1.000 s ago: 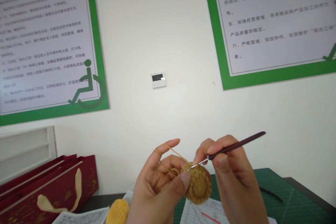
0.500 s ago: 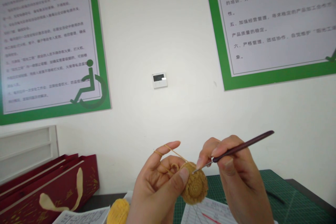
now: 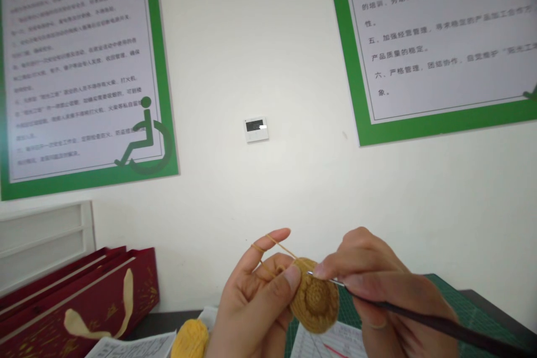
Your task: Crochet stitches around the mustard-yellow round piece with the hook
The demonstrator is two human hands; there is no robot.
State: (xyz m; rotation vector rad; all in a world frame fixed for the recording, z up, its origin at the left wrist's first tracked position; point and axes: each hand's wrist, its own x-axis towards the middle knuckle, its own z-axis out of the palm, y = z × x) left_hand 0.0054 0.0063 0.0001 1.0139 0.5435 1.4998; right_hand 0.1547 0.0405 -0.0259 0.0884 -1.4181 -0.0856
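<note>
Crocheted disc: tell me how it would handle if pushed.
The crocheted disc would probably dent softly, being looped yarn. It seems fairly stiff, though: it holds its round shape while the left hand pinches one edge. Its bumpy stitches suggest it wouldn't be slippery.

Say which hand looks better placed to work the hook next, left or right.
Probably the right hand: it grips the crochet hook, whose tip is at the tan crocheted disc. The left hand seems less free, pinching the disc's edge with yarn looped over its fingers.
</note>
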